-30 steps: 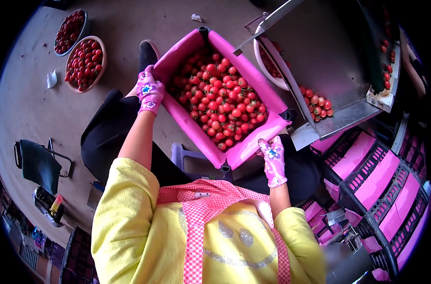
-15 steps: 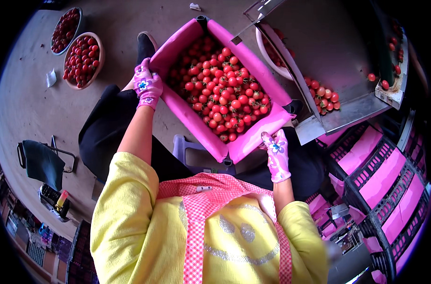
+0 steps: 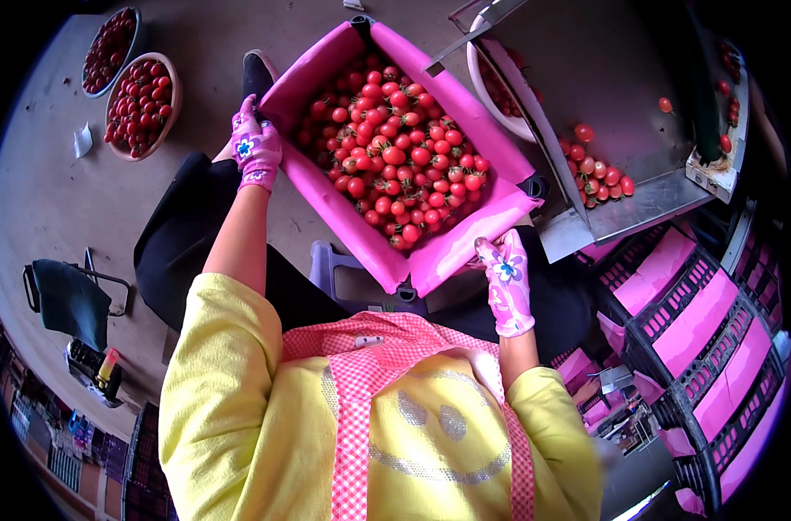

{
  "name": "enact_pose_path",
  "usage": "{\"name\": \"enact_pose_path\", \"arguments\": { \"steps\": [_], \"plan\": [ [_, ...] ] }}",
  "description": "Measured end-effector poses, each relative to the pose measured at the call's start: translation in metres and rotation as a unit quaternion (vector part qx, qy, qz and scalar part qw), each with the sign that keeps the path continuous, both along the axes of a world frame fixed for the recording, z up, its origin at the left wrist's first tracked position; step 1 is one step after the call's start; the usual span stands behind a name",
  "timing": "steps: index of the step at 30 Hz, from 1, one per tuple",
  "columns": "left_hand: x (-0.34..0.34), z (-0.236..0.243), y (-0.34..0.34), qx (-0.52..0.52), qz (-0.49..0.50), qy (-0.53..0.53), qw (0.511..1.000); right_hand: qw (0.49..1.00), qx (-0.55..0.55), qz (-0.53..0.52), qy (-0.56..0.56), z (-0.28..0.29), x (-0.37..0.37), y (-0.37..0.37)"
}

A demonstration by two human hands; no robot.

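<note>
Between my two hands is a crate lined with pink sheeting (image 3: pixel 343 227), heaped with small red cherry tomatoes (image 3: pixel 404 161), many with green stems. It sits at a slant in front of me, above a lilac plastic stool (image 3: pixel 324 265). My left hand (image 3: pixel 256 149), in a pink flowered glove, is closed on the crate's left edge. At the near right end, my right hand (image 3: pixel 506 282) wears a matching glove and pinches the pink-lined rim, its fingers partly hidden beneath.
To my right, a metal chute (image 3: pixel 647 187) holds several tomatoes, with a pale basin (image 3: pixel 491 87) of tomatoes beside it. Stacked pink-lined crates (image 3: pixel 695 321) stand at lower right. Two tomato-filled basins (image 3: pixel 177 100) and a dark chair (image 3: pixel 74 300) are at left.
The crate and both hands have shifted slightly left, the crate's far end also moving away from me. On the metal chute, loose tomatoes have changed position.
</note>
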State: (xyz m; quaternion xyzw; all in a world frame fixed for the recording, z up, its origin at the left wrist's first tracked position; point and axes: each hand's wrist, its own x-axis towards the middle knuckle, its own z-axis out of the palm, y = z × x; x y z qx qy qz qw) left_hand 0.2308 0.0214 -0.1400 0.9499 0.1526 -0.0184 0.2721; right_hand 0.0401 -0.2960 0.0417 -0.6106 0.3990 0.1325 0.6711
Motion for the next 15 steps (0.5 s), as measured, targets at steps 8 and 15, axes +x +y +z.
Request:
{"name": "enact_pose_path", "arguments": {
  "steps": [8,15],
  "plan": [
    [0.0,-0.002,0.001,-0.008,-0.014,-0.055,0.998,0.999,-0.006,0.023,0.031,0.001,0.004,-0.003],
    [-0.007,-0.003,-0.001,-0.003,-0.011,-0.014,1.0,1.0,0.008,0.003,-0.007,-0.017,-0.01,-0.009]
  ]
}}
